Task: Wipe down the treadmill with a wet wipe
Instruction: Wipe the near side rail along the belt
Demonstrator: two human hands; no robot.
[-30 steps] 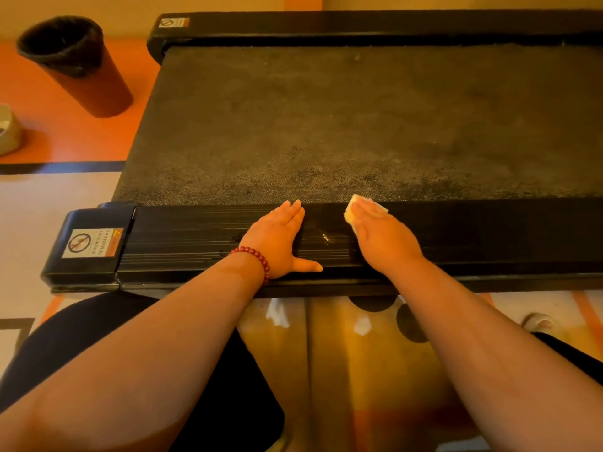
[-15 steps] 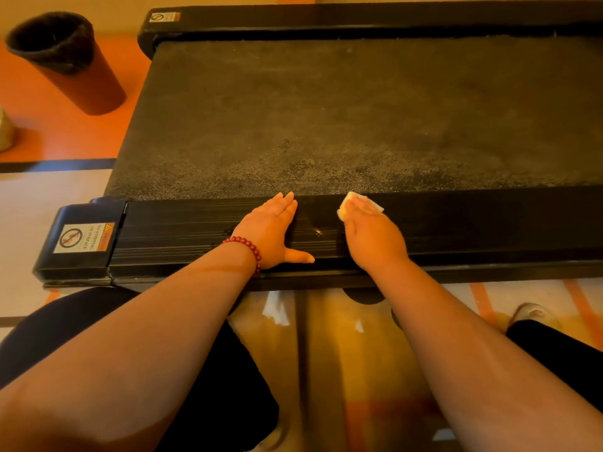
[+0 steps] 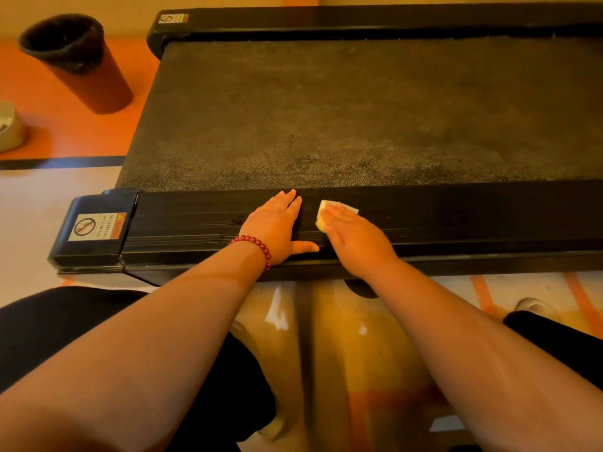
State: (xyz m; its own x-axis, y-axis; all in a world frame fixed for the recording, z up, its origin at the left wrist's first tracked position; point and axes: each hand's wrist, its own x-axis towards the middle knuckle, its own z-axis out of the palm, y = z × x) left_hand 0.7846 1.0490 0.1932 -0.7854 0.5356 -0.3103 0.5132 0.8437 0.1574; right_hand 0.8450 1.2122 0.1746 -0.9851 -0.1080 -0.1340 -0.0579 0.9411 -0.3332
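Here, head view: left hand (image 3: pixel 277 226) lies flat, fingers straight, thumb out, on the ribbed black side rail (image 3: pixel 456 220) of the black treadmill (image 3: pixel 359 119). Right hand (image 3: pixel 355 239) just beside it, fingers straight, presses a folded white wet wipe (image 3: pixel 326 205) onto the same rail. Red bead bracelet (image 3: pixel 257 246) on left wrist. Brown round bin (image 3: pixel 81 70) on the floor, far left.

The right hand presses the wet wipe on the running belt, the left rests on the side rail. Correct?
Not the belt: in the head view the right hand presses the wet wipe on the side rail too, beside the left hand.
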